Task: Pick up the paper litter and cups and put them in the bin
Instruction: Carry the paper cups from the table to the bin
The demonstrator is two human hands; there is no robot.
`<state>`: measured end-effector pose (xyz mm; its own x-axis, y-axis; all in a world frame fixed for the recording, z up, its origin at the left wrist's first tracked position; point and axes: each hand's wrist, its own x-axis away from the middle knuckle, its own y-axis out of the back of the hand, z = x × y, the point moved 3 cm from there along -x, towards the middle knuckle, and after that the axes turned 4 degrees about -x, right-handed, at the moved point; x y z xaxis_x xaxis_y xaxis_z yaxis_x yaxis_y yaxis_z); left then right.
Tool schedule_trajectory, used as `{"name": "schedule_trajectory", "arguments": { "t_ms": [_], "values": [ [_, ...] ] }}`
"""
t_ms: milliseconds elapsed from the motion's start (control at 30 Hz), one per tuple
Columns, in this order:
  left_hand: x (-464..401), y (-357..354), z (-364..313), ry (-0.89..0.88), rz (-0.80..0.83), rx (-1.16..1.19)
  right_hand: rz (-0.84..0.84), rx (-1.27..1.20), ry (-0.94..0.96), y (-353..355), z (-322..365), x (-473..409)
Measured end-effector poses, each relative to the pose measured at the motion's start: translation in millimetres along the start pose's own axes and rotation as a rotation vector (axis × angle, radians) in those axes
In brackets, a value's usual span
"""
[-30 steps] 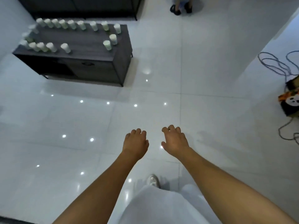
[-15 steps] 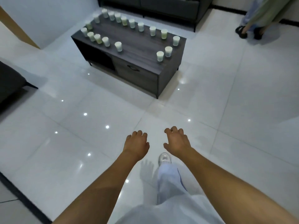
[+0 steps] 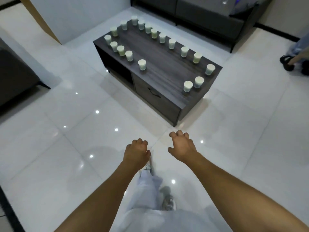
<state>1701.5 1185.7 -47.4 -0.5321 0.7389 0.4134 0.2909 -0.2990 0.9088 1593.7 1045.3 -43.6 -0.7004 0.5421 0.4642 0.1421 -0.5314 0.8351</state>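
**Both hands free, cups standing on the low table ahead**

I hold both arms out in front of me over the white tiled floor (image 3: 70,148). My left hand (image 3: 136,152) is palm down with its fingers curled loosely under, and it has hold of nothing. My right hand (image 3: 182,146) is also palm down, its fingers bent and spread a little apart, thumb out to the side, and it too carries nothing. The two hands are near each other but not touching.

The cups (image 3: 188,86) stand upright on the dark wooden coffee table (image 3: 160,67), which is ahead of my hands and apart from them. They are pale, white to light green, and they run in a line along the far edge and round both ends of the top, with the middle of the top bare. The two nearest me stand just beside each other at the right-hand front corner. I cannot see any paper litter or a bin.

Below my arms are my light trousers (image 3: 147,190) and one shoe (image 3: 168,202) on the tiles. A dark sofa (image 3: 209,12) stands beyond the table, and another person's foot (image 3: 287,62) shows at the right edge.
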Motion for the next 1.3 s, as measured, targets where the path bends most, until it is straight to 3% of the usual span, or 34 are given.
{"name": "schedule_trajectory", "arguments": {
  "t_ms": [500,1067,1300],
  "values": [
    [-258,134,157,0.052,-0.033,0.051,0.006,-0.103,0.051,110,138,-285],
    [-541,248,248,0.084,0.048,0.075,0.112,-0.164,-0.068,219,170,-577],
    [-628,274,290,0.048,0.137,0.059,0.135,-0.228,-0.163,244,191,-659]
  ]
}}
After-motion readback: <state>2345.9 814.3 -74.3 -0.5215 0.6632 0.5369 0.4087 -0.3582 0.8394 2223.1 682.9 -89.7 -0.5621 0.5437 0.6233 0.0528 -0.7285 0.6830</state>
